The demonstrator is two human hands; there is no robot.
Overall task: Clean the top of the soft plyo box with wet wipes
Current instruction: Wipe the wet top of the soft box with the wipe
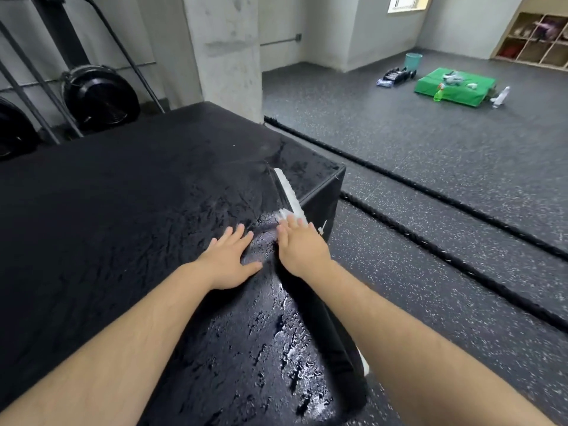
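Observation:
A large black soft plyo box (123, 195) fills the left and middle of the view. Its top glistens with wet streaks along the right side. My left hand (232, 259) lies flat on the top with fingers spread. My right hand (299, 247) presses a white wet wipe (284, 214) onto the top near the right edge, fingers straight over it. Only a small bit of the wipe shows beyond my fingertips. A white strip (289, 192) runs along the box's right edge just beyond the wipe.
Two thick black ropes (430, 192) lie on the speckled rubber floor to the right. Far off sit a green pad (455, 86) with spray bottles, a teal bin (413, 61) and wooden cubbies (534, 38). A concrete pillar (227, 53) and weight plates (100, 98) stand behind the box.

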